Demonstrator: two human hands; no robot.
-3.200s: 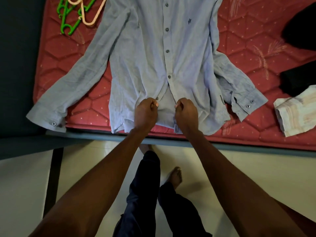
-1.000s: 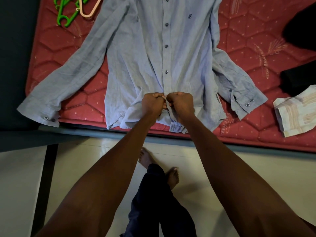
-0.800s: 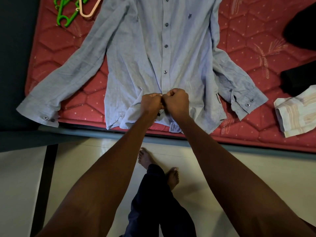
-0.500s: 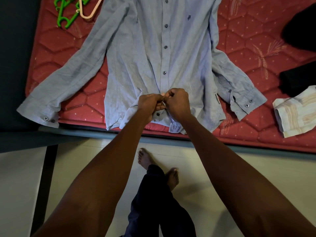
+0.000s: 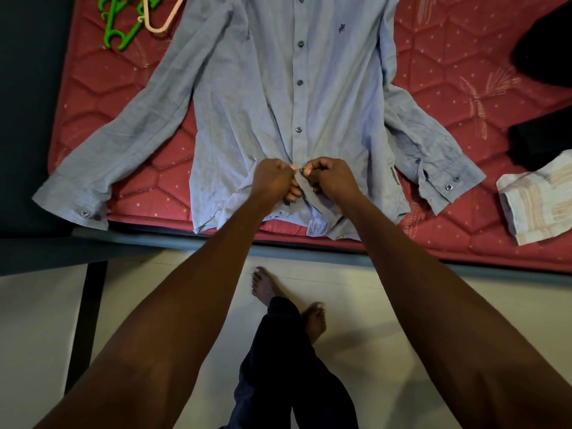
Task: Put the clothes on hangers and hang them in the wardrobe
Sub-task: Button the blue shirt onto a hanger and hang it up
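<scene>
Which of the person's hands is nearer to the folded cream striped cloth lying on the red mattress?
Right. The right hand grips the blue shirt's placket, on the side toward the folded cream striped cloth; the left hand grips just beyond it, farther away.

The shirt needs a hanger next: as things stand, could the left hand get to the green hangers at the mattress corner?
Probably, but not at once. The left hand is pinching the blue shirt at its front placket. The green hangers lie uncovered at the far left, past the shirt's sleeve, nothing on them but a tangled beige hanger.

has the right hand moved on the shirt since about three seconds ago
Yes. The right hand shifted up the shirt from the hem toward the button.
</scene>
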